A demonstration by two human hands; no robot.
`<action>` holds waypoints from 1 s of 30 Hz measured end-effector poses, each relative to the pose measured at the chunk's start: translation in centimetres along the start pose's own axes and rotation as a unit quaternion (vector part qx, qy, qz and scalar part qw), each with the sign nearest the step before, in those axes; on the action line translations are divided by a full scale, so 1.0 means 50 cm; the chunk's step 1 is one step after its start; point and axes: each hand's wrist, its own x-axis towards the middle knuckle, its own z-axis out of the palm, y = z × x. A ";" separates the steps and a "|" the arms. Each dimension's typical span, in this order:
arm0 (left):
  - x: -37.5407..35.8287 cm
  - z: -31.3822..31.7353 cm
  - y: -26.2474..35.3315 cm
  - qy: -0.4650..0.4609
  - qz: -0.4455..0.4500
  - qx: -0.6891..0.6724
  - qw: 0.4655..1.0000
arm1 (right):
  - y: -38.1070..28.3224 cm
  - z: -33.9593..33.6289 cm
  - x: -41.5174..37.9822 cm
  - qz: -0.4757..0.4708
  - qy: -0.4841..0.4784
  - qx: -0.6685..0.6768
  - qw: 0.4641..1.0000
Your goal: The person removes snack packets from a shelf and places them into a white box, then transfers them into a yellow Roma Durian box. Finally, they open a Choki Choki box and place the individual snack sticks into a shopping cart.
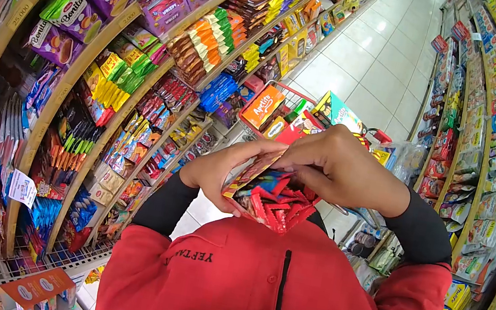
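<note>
In front of my chest, my left hand (218, 173) is wrapped round the side of an open box (251, 172) filled with small red packets (281, 212). A few blue packets show among the red ones. At the box's upper right edge is my right hand (320, 161), its fingers bent and closed over the opening. What its fingertips hold, if anything, is hidden. The box is tilted, with its open side facing up toward me.
Beyond my hands stands a shopping cart with a red rim, holding an orange box (264, 106) and a teal box (337, 112). Shelves of snack packets (209, 38) line the left, and more packets (487, 190) hang at the right. A tiled aisle floor (371, 60) runs between.
</note>
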 end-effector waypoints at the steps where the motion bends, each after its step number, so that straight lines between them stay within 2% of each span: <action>1: -0.001 -0.003 -0.001 0.001 0.001 0.000 1.000 | 0.001 -0.001 0.001 0.020 -0.018 -0.011 1.000; 4: -0.004 -0.013 -0.007 -0.010 0.011 0.063 0.998 | 0.012 0.012 0.003 0.038 -0.041 -0.069 0.996; 6: -0.009 -0.018 -0.011 0.024 0.023 0.070 0.997 | 0.009 0.020 0.006 0.038 -0.045 -0.116 0.992; 8: -0.005 -0.026 0.000 0.025 0.025 0.083 0.996 | 0.003 0.023 0.011 0.024 -0.098 -0.182 0.978; 9: -0.005 -0.032 0.006 0.017 0.020 0.083 0.996 | 0.008 0.023 0.016 -0.013 -0.105 -0.168 0.980; 10: -0.006 -0.036 0.008 0.009 0.013 0.083 0.996 | 0.013 0.024 0.022 -0.011 -0.105 -0.167 0.980; 13: -0.020 -0.048 0.003 0.038 0.007 0.091 0.995 | 0.022 0.020 0.047 0.002 -0.188 -0.179 0.966; 16: -0.036 -0.065 0.009 0.055 -0.008 0.093 0.994 | 0.026 0.025 0.070 -0.006 -0.168 -0.201 0.965; 18: -0.049 -0.073 0.011 0.083 -0.024 0.009 0.996 | 0.014 0.009 0.088 -0.013 -0.157 -0.193 0.968; 19: -0.060 -0.072 0.013 0.084 -0.023 0.009 0.996 | 0.001 -0.005 0.099 -0.041 -0.128 -0.212 0.968; 21: -0.089 -0.062 0.015 0.165 -0.041 -0.052 0.984 | -0.018 -0.036 0.117 -0.071 -0.101 -0.231 0.965; 22: -0.096 -0.058 0.017 0.206 -0.050 -0.083 0.974 | -0.025 -0.054 0.121 -0.106 -0.027 -0.180 0.978; 23: -0.095 -0.056 0.030 0.204 -0.045 -0.080 0.975 | -0.035 -0.073 0.124 -0.139 0.047 -0.129 0.981; 24: -0.103 -0.058 0.021 0.206 -0.044 -0.080 0.974 | -0.054 -0.098 0.127 -0.143 0.065 -0.149 0.976; 26: -0.125 -0.066 -0.005 0.193 -0.023 -0.052 0.980 | -0.044 -0.121 0.126 -0.110 0.169 -0.107 0.974; 28: -0.133 -0.066 0.001 0.193 -0.046 -0.044 0.979 | -0.012 -0.141 0.120 -0.015 0.251 0.028 0.967; 29: -0.147 -0.055 -0.006 0.231 -0.065 -0.075 0.968 | 0.035 -0.154 0.117 0.004 0.271 0.033 0.962; 30: -0.164 -0.044 -0.015 0.268 -0.083 -0.106 0.954 | 0.083 -0.157 0.117 0.017 0.296 -0.042 0.954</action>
